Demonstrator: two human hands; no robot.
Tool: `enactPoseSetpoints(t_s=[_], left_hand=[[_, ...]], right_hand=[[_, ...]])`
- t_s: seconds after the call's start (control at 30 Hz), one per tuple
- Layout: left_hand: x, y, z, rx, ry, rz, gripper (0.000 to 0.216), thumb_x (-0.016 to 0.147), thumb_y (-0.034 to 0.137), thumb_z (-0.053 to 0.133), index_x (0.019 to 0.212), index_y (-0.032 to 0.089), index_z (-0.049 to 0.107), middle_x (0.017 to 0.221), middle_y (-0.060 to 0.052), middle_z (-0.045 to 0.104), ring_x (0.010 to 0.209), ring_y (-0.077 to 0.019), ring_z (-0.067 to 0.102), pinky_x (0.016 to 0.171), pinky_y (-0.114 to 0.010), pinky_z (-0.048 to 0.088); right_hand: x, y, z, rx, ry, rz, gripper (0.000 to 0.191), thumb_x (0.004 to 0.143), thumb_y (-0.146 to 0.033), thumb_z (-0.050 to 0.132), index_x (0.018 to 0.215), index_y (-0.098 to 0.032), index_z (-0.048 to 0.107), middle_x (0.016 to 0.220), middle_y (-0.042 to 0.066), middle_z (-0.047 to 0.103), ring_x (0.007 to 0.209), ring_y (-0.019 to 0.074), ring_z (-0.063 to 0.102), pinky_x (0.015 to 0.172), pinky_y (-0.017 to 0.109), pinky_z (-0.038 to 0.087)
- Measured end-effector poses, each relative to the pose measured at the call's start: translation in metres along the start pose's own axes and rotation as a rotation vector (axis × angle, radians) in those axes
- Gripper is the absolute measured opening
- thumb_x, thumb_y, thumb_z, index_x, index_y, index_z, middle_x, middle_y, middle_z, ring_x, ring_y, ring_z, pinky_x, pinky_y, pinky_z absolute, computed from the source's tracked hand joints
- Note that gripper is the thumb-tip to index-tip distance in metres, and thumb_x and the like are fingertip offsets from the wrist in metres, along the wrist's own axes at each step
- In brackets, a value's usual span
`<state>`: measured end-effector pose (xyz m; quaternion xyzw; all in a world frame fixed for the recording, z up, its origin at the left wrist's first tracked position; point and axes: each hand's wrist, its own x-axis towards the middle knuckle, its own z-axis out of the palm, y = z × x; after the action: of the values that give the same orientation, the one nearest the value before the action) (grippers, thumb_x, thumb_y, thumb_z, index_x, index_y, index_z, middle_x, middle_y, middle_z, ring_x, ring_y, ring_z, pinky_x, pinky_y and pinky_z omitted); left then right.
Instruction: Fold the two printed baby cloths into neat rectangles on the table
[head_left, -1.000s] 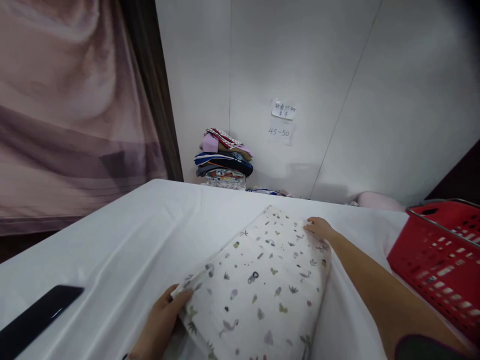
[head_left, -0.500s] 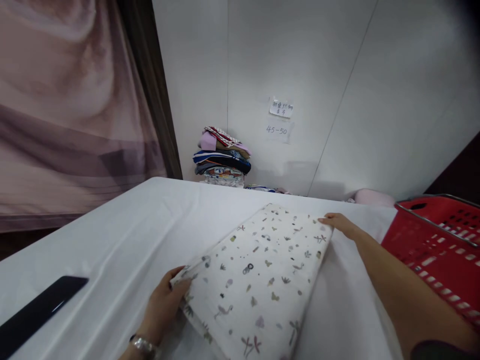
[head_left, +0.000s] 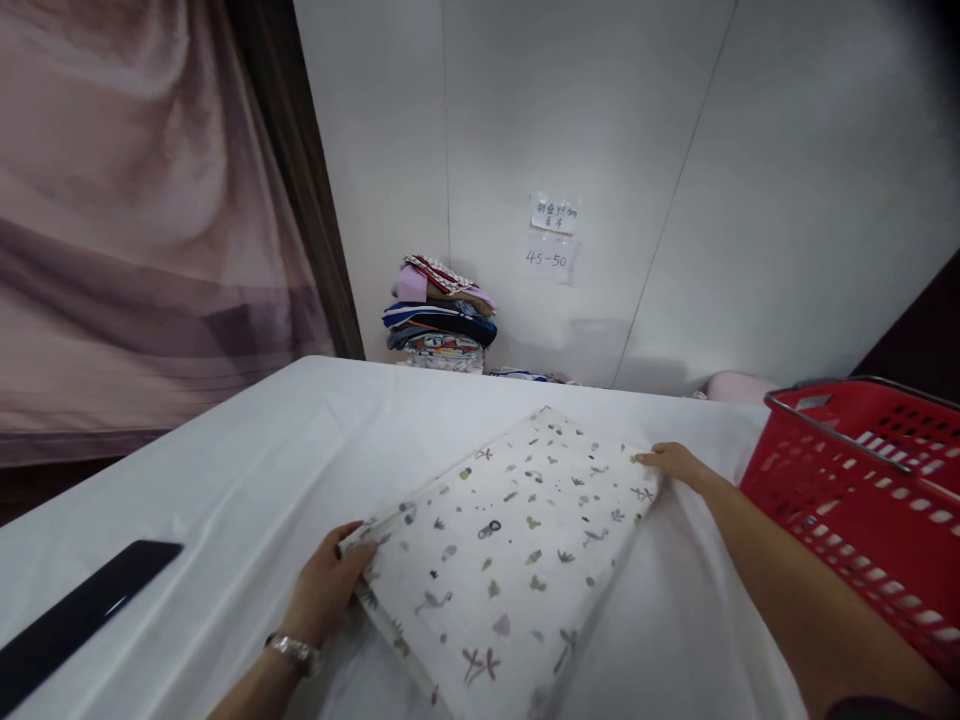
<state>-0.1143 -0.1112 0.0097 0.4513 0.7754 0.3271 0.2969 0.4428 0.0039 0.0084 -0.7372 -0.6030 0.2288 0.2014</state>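
A folded white cloth (head_left: pixel 510 545) printed with small plants and animals lies flat on the white-covered table (head_left: pixel 247 480) in front of me. My left hand (head_left: pixel 330 580), a watch on its wrist, grips the cloth's near left corner with fingers curled over the edge. My right hand (head_left: pixel 675 462) pinches the far right corner, fingers closed on the fabric.
A red plastic basket (head_left: pixel 862 500) stands on the table at the right. A black flat object (head_left: pixel 75 620) lies at the left edge. A stack of folded clothes (head_left: pixel 442 320) sits against the wall beyond the table, under paper notes (head_left: pixel 553 235). A pink curtain (head_left: pixel 135 200) hangs at left.
The cloth has been flattened and straightened. My right hand moved from its top surface to the far right corner. The view shifted slightly, showing more of the basket.
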Motion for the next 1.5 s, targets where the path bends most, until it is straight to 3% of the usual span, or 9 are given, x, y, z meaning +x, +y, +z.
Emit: enactPoseSetpoints(t_s=[0.17,0.33,0.6,0.9,1.1,1.2,1.33,1.5], left_hand=[[-0.001,0.0,0.003,0.002,0.003,0.03,0.064,0.057,0.051,0.052,0.108,0.014,0.057,0.061,0.001,0.051,0.062,-0.0216,0.056,0.057,-0.031,0.043],[-0.009,0.007,0.001,0.011,-0.02,0.009,0.061,0.061,0.05,0.049,0.111,0.015,0.055,0.061,0.001,0.051,0.06,-0.0209,0.056,0.056,-0.03,0.043],[-0.017,-0.001,0.003,-0.002,0.056,0.023,0.053,0.064,0.048,0.048,0.107,0.019,0.057,0.059,0.002,0.052,0.057,-0.0195,0.055,0.054,-0.028,0.041],[-0.02,0.002,0.004,-0.051,0.036,0.03,0.051,0.064,0.046,0.049,0.108,0.02,0.055,0.059,0.002,0.055,0.055,-0.0185,0.054,0.053,-0.026,0.041],[-0.015,-0.005,0.004,-0.112,-0.015,0.013,0.051,0.063,0.042,0.051,0.109,0.02,0.054,0.082,-0.001,0.064,0.061,-0.0175,0.056,0.057,-0.026,0.044],[-0.011,-0.011,0.005,-0.099,-0.015,0.022,0.049,0.062,0.039,0.051,0.107,0.02,0.055,0.082,-0.002,0.065,0.057,-0.0167,0.055,0.054,-0.026,0.043],[-0.009,-0.015,0.007,-0.115,-0.033,0.021,0.047,0.062,0.038,0.051,0.106,0.02,0.054,0.087,-0.002,0.065,0.059,-0.0164,0.056,0.056,-0.027,0.044],[-0.01,-0.012,0.005,-0.109,-0.032,0.025,0.046,0.063,0.036,0.05,0.106,0.02,0.055,0.088,-0.002,0.065,0.059,-0.0162,0.056,0.058,-0.026,0.044]], right_hand=[[-0.001,0.016,0.002,-0.052,0.018,0.003,0.033,0.057,-0.05,0.058,0.053,-0.017,0.057,0.056,0.002,0.058,0.062,0.0179,0.052,0.056,0.027,0.036],[0.003,0.005,0.006,-0.117,-0.015,-0.042,0.031,0.066,-0.047,0.054,0.067,-0.018,0.065,0.073,0.005,0.066,0.073,0.0202,0.058,0.062,0.027,0.038],[0.018,-0.032,0.024,-0.225,-0.064,-0.074,0.037,0.073,-0.051,0.051,0.078,-0.018,0.066,0.084,0.006,0.067,0.076,0.0202,0.059,0.064,0.027,0.039],[0.069,-0.113,0.075,-0.25,-0.03,-0.153,0.03,0.072,-0.045,0.056,0.082,-0.018,0.065,0.091,0.007,0.066,0.082,0.0203,0.059,0.067,0.025,0.039],[0.089,-0.152,0.097,-0.219,0.083,-0.184,0.029,0.081,-0.037,0.043,0.087,-0.017,0.063,0.089,0.006,0.066,0.082,0.0173,0.058,0.066,0.022,0.038],[0.095,-0.161,0.105,-0.212,0.119,-0.18,0.032,0.083,-0.037,0.037,0.092,-0.018,0.061,0.091,0.004,0.065,0.084,0.0159,0.058,0.066,0.021,0.038],[0.099,-0.162,0.117,-0.26,0.114,-0.132,0.024,0.077,-0.035,0.049,0.082,-0.018,0.064,0.083,0.005,0.066,0.078,0.0185,0.058,0.065,0.024,0.038],[0.095,-0.162,0.119,-0.329,0.166,-0.12,0.03,0.081,-0.037,0.045,0.098,-0.02,0.063,0.099,0.008,0.064,0.094,0.0224,0.055,0.077,0.03,0.037]])
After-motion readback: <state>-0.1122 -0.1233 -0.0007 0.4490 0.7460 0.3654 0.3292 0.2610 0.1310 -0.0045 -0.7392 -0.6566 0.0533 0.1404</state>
